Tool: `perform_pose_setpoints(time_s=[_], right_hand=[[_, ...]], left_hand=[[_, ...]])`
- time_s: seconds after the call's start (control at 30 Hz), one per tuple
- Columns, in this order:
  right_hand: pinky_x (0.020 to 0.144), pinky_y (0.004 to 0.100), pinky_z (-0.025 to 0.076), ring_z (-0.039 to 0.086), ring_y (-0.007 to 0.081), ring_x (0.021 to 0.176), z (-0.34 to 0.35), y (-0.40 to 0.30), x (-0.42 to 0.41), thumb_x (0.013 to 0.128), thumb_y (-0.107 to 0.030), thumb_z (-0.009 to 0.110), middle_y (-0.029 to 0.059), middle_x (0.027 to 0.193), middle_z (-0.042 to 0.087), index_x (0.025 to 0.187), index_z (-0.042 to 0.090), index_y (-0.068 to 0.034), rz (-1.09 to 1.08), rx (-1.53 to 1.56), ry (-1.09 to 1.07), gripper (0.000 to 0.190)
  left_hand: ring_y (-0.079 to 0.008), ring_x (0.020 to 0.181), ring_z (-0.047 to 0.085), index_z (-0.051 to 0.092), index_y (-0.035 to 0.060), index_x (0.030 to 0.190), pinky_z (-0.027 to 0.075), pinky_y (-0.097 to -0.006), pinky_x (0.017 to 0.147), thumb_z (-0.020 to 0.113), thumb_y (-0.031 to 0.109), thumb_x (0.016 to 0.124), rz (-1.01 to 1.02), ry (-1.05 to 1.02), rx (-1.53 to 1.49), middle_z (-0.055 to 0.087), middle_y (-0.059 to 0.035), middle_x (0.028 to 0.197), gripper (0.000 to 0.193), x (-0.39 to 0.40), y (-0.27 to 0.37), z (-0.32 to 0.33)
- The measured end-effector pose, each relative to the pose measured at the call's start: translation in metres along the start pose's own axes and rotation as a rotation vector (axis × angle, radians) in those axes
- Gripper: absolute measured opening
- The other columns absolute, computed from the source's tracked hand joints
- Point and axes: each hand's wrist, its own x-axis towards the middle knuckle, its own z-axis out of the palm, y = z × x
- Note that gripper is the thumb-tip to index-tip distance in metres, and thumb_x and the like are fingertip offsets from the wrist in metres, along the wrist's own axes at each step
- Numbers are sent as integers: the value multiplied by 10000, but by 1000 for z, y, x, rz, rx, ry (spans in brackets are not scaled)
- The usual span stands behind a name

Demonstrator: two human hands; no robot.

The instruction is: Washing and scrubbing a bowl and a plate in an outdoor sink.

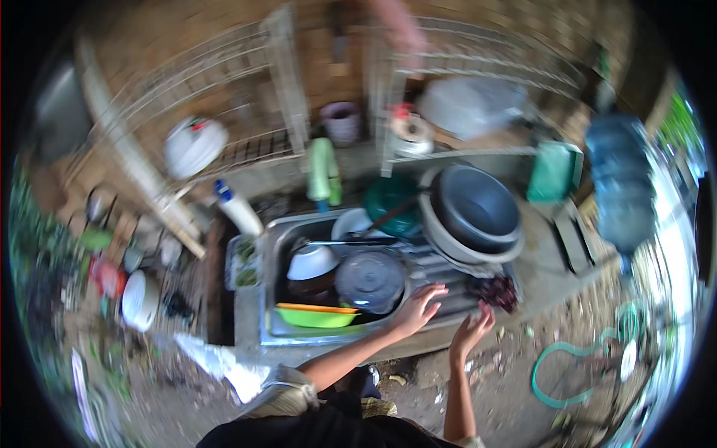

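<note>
My left hand (419,311) hovers by the right rim of a metal sink (268,280), its fingers apart and nothing in them. My right hand (471,330) is over the front edge of the ribbed drainboard (442,285), fingers spread and empty. Its fingertips are close to a dark red, crumpled bunch (498,292); blur hides whether they touch. In the basin sit a round grey lidded container (371,280), a white bowl (312,264) and a green tub (316,317) with an orange rim. Dark metal basins (476,204) are stacked on the drainboard.
Behind the sink stand white wire racks (288,84) and a green bottle (324,168). A blue water jug (622,185) is at the right. On the left are a white bottle (238,207) and a clear tray (244,260). A green hose (538,375) lies on the ground.
</note>
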Motion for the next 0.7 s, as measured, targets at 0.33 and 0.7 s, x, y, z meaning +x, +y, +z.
perform_pose_setpoints(time_s=[0.33,0.7], right_hand=[[701,326,417,490,280,842,133,-207,-107,708,102,467,138,927,461,922,549,-40,-550,557,-895,270],[905,383,344,399,357,1064,350,-310,-207,781,-133,496,203,1170,397,1177,377,2,-948,231,-1104,434]], left_hand=[[-249,855,523,536,42,969,427,-323,724,496,48,781,-422,850,241,551,-114,928,192,-186,-27,-228],[-188,1140,381,461,74,1127,125,-544,979,458,241,805,-669,578,932,481,-45,1146,363,-211,-121,-319]])
